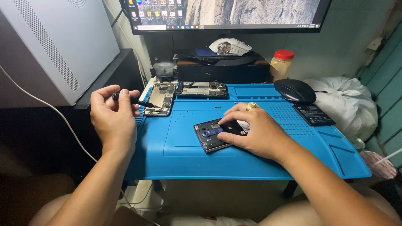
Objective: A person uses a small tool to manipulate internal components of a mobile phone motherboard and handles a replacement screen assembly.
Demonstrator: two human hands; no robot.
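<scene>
Pinning down an opened phone (217,134) with the right hand (253,132), fingers spread flat over its upper end, ring and all, so no real grip there, just downward pressure on the blue work mat (184,157). Left hand (114,115) closed around a thin black screwdriver (133,100), raised off to the side with the tip pointing toward the mat, well apart from the phone. Biggest worry: phone sitting near the front part of the mat, so one slip of the palm could send it skating toward the edge. Also risky: tiny dark specks, maybe screws, lying loose on the mat near the middle, easy to sweep off with a sleeve or wrist. Further out, another gutted phone frame (160,98) and a bare board (202,89) along the back edge, plus a battery (314,114) beside the black mouse (295,91), all within elbow range and easy to knock.
</scene>
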